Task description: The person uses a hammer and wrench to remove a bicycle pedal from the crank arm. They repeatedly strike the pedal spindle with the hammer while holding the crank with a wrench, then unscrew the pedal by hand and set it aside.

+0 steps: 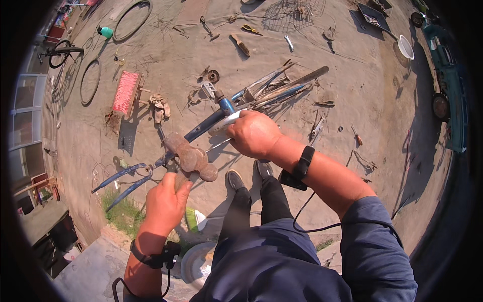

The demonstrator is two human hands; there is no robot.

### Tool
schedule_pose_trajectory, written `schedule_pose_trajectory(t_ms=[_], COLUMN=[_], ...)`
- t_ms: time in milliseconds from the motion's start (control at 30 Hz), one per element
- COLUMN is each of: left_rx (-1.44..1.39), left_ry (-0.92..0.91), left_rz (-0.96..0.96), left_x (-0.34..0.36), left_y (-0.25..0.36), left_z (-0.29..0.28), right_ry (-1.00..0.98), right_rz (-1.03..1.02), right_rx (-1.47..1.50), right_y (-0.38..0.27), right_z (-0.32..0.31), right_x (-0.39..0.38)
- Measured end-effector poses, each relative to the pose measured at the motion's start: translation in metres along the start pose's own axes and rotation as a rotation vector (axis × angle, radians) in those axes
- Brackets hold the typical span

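Dusty concrete ground [352, 90], scattered wrenches [288, 42], bicycle rims [90, 81], wire basket [292, 15]

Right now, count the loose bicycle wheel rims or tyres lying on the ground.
2: one large hoop at the top left, one thinner hoop below it, left of the pink brush. The bicycle at the left edge may hide more.
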State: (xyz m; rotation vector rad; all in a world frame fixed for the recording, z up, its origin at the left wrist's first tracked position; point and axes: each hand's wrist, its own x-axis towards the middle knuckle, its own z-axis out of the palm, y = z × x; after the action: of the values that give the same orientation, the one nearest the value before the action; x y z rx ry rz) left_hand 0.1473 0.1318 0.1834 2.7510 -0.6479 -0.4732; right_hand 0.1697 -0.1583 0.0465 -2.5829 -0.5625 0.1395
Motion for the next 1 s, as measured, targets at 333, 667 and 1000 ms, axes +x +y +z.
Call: schedule_pose_trajectory(t_ms=[333, 667, 1000], left_rx=[-0.276, -0.923, -0.047], left_ry=[0.271, 0.385, 0.020], left_rz=[0.188, -0.135, -0.029], left_x=[0.005, 0.008, -0.001], left_y=[0.015, 0.030, -0.012], left_z=[-0.022, -0.035, 0.003], right_ry=[0.150, 0.093, 0.122], right_rz=[0.000, 0.038, 0.043], right_rx=[0.050, -0.008, -0.007], right_y=[0.018, 0.027, 0.039], right_z=[-0.006, -0.014, -0.008], right_x=[0.001, -0.005, -0.005])
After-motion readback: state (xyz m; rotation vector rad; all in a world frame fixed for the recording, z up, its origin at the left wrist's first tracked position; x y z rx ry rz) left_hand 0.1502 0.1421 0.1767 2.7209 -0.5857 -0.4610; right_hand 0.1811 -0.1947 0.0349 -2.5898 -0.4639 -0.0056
